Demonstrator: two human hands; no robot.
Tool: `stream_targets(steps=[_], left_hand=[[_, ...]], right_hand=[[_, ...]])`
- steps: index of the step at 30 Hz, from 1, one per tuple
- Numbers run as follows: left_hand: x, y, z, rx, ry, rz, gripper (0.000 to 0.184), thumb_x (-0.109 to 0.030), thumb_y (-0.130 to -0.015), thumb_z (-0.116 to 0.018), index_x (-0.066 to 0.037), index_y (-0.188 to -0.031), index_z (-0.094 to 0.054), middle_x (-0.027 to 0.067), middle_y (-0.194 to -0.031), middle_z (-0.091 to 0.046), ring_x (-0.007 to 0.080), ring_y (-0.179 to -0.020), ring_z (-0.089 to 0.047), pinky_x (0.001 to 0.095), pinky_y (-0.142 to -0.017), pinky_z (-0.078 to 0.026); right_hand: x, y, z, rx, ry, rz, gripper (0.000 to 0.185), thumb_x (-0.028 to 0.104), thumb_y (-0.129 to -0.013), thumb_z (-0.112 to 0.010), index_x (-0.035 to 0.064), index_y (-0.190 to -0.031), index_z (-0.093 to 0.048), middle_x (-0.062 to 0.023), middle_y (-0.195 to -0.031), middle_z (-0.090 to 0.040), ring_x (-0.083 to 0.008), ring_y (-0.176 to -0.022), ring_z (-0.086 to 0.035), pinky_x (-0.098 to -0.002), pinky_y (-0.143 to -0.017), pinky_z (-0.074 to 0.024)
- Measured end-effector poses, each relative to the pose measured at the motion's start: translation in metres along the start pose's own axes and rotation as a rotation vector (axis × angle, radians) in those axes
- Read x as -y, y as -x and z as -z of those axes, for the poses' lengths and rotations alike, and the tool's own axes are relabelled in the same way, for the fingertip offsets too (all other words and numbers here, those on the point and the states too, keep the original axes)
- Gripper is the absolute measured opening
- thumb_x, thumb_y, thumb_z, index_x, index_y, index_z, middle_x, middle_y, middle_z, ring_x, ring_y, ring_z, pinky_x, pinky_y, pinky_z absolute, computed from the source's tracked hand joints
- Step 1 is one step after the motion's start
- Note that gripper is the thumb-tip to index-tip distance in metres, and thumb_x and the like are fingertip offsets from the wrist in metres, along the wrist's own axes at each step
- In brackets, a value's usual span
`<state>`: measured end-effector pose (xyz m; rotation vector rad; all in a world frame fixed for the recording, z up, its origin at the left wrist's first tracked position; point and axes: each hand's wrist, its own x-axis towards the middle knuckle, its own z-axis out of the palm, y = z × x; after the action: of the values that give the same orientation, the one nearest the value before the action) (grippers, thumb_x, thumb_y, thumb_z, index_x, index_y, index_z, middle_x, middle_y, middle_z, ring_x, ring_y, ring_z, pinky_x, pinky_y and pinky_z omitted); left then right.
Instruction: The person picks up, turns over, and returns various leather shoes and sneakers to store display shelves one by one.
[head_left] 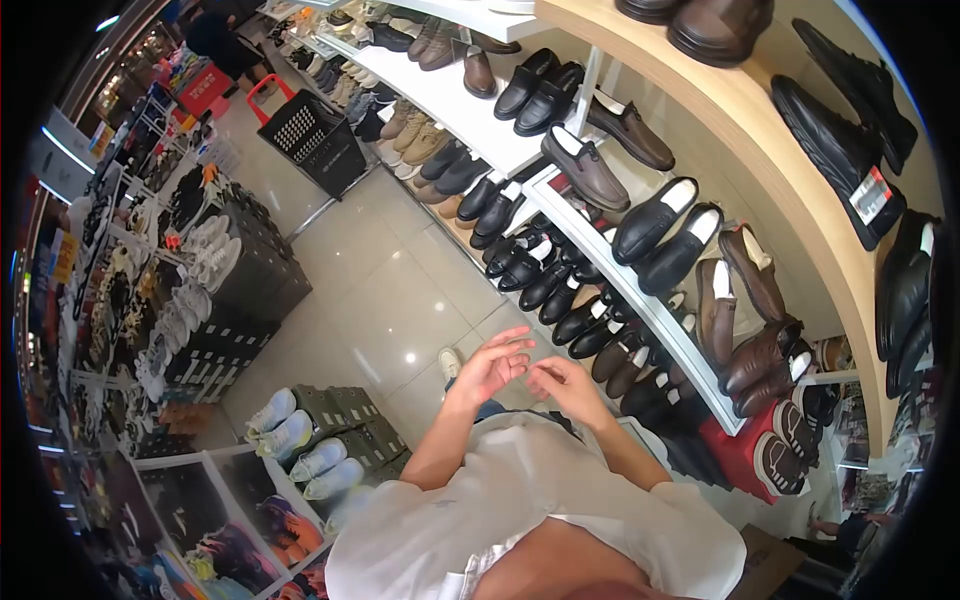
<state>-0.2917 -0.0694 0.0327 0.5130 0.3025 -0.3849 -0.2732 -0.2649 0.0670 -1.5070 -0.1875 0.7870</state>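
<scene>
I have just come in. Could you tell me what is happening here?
A person stands among displayed shoes, both hands raised close together in front of the body. The left hand is open and the right hand has loosely bent fingers; neither appears to hold anything. Black loafers on the person's right are untouched. Farther away stands a black basket with a red handle.

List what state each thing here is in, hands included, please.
Left hand, empty, fingers spread
Right hand, empty, fingers loosely curled
Floor tiles, glossy, reflecting lights
Black basket, standing, contents unclear
Olive shoeboxes, stacked
Pale sneakers, paired atop the shoeboxes
Black loafers, upright, white inserts inside
</scene>
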Motion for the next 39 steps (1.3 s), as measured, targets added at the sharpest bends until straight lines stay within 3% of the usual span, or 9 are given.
stream_targets(steps=[2,7,10,17,23,27,29,37,39], left_hand=[[-0.023,0.001,0.017,-0.051,-0.012,-0.017,0.033,-0.008,-0.092,-0.058,-0.004,-0.125,-0.055,0.0081,-0.11,-0.062,0.0131,-0.084,-0.062,0.0293,-0.074,-0.052],[-0.092,-0.004,0.08,-0.412,-0.586,-0.139,0.033,-0.019,-0.089,-0.062,0.0,-0.116,-0.059,0.0109,-0.104,-0.063,0.0174,-0.086,-0.062,0.0304,-0.078,-0.051],[-0.146,0.007,0.118,-0.436,-0.613,-0.153,0.033,-0.019,-0.089,-0.062,0.001,-0.115,-0.059,0.0106,-0.103,-0.062,0.0174,-0.085,-0.062,0.0303,-0.078,-0.052],[-0.264,0.036,0.187,-0.624,-0.559,-0.261,0.029,-0.019,-0.09,-0.059,0.002,-0.11,-0.059,0.0111,-0.1,-0.062,0.0185,-0.085,-0.062,0.0318,-0.077,-0.052],[-0.322,0.025,0.204,-0.685,-0.452,-0.265,0.032,-0.02,-0.091,-0.059,0.003,-0.112,-0.058,0.0133,-0.102,-0.062,0.0207,-0.087,-0.062,0.0335,-0.078,-0.052],[-0.36,-0.007,0.212,-0.696,-0.417,-0.266,0.035,-0.021,-0.091,-0.059,0.005,-0.113,-0.056,0.0141,-0.104,-0.062,0.0218,-0.088,-0.061,0.0338,-0.08,-0.051],[-0.386,-0.03,0.213,-0.7,-0.431,-0.27,0.036,-0.022,-0.091,-0.059,0.005,-0.114,-0.056,0.0142,-0.104,-0.062,0.0216,-0.088,-0.061,0.0336,-0.08,-0.051],[-0.514,-0.115,0.189,-0.74,-0.497,-0.336,0.037,-0.024,-0.092,-0.06,0.006,-0.114,-0.056,0.0139,-0.104,-0.062,0.0204,-0.088,-0.061,0.0323,-0.08,-0.051],[-0.537,-0.133,0.187,-0.723,-0.494,-0.352,0.027,-0.021,-0.094,-0.058,0.002,-0.108,-0.06,0.0112,-0.1,-0.063,0.0183,-0.085,-0.061,0.031,-0.076,-0.051]], right_hand=[[0.007,-0.03,-0.011,-0.014,0.059,0.001,0.02,0.014,-0.095,-0.058,-0.0024,-0.106,-0.06,-0.0081,-0.091,-0.068,-0.0145,-0.078,-0.065,-0.0267,-0.068,-0.0521],[0.014,-0.116,-0.051,-0.051,0.108,0.054,0.021,0.016,-0.095,-0.058,-0.0026,-0.106,-0.058,-0.0088,-0.092,-0.067,-0.0145,-0.08,-0.065,-0.0271,-0.069,-0.0522],[0.027,-0.165,-0.081,-0.111,0.3,-0.009,0.023,0.017,-0.093,-0.061,-0.0028,-0.105,-0.06,-0.0073,-0.089,-0.066,-0.0136,-0.077,-0.064,-0.0269,-0.069,-0.0527],[0.055,-0.28,-0.113,-0.215,0.347,-0.002,0.028,0.021,-0.09,-0.065,-0.0023,-0.104,-0.061,-0.007,-0.084,-0.065,-0.0127,-0.072,-0.063,-0.0276,-0.066,-0.0523],[0.056,-0.413,-0.088,-0.395,0.503,0.095,0.053,0.033,-0.082,-0.073,-0.0055,-0.115,-0.057,-0.0194,-0.099,-0.067,-0.0268,-0.09,-0.067,-0.0346,-0.08,-0.0528],[0.079,-0.524,-0.049,-0.578,0.613,0.217,0.07,0.04,-0.079,-0.074,-0.0106,-0.121,-0.05,-0.0264,-0.113,-0.06,-0.0324,-0.1,-0.063,-0.0387,-0.086,-0.0506],[0.105,-0.576,-0.034,-0.704,0.727,0.225,0.079,0.043,-0.078,-0.073,-0.0131,-0.126,-0.046,-0.0316,-0.123,-0.054,-0.0398,-0.115,-0.055,-0.0412,-0.097,-0.044],[0.201,-0.768,0.033,-0.874,0.897,0.24,0.095,0.043,-0.071,-0.078,-0.0116,-0.135,-0.035,-0.0317,-0.136,-0.042,-0.0426,-0.128,-0.041,-0.0427,-0.108,-0.0348],[0.212,-0.801,0.042,-0.955,1.001,0.236,0.093,0.041,-0.07,-0.079,-0.0112,-0.133,-0.036,-0.0319,-0.135,-0.042,-0.0437,-0.128,-0.041,-0.0437,-0.108,-0.0343]])
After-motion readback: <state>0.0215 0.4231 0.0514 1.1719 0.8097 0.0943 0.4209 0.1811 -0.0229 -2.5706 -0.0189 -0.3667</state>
